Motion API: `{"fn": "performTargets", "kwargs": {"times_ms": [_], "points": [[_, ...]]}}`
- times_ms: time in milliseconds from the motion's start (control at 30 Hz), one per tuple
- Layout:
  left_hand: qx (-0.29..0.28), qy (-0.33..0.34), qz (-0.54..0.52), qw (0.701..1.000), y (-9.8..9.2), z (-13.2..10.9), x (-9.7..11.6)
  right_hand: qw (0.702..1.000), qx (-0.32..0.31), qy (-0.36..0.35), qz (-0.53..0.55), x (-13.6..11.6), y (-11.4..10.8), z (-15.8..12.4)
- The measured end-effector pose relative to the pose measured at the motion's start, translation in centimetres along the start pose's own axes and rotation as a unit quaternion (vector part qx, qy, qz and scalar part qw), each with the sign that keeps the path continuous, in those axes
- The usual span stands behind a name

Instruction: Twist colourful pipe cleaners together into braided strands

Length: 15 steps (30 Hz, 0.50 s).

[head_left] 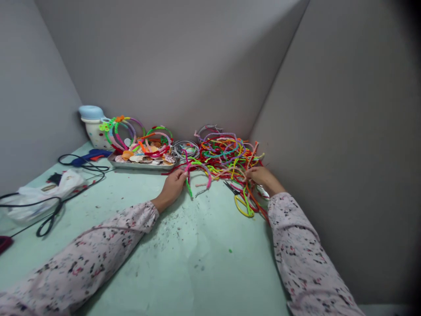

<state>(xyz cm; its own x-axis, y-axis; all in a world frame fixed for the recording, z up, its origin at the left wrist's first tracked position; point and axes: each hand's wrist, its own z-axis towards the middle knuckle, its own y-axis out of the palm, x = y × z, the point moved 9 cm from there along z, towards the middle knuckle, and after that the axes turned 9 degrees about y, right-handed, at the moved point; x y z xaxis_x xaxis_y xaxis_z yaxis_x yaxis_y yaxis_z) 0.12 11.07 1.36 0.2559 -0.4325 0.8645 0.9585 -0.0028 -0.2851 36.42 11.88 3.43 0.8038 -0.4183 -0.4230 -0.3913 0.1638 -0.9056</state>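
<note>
A tangled heap of coloured pipe cleaners (226, 153) lies in the far corner of a pale green table (197, 259). My left hand (173, 184) is closed round a green pipe cleaner (188, 186) at the heap's left edge. My right hand (259, 175) reaches into the heap's right side, fingers curled among the strands; what they grip is hidden. Yellow-handled scissors (242, 205) lie just in front of my right hand.
A metal tray (141, 166) with shells and wrapped hoops sits back left, by a white and blue jar (94, 125). A blue glue gun (87, 156), black cables (49, 215) and a plastic bag (42, 193) lie left. Grey walls enclose the corner.
</note>
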Motion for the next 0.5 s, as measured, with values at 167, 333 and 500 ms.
{"fn": "performTargets", "kwargs": {"times_ms": [167, 333, 500], "points": [[0.008, -0.002, -0.002, 1.000, -0.1, 0.0, 0.2, 0.998, -0.026, 0.046, -0.034, 1.1, 0.1, 0.3], [0.017, -0.003, -0.001, 1.000, -0.3, -0.1, 0.4, 0.988, -0.031, 0.058, -0.137, 1.2, 0.5, 0.1], [0.004, -0.003, 0.015, 1.000, -0.1, -0.1, 0.3, 0.987, -0.032, 0.050, -0.150, 0.7, 0.2, -0.2]]}}
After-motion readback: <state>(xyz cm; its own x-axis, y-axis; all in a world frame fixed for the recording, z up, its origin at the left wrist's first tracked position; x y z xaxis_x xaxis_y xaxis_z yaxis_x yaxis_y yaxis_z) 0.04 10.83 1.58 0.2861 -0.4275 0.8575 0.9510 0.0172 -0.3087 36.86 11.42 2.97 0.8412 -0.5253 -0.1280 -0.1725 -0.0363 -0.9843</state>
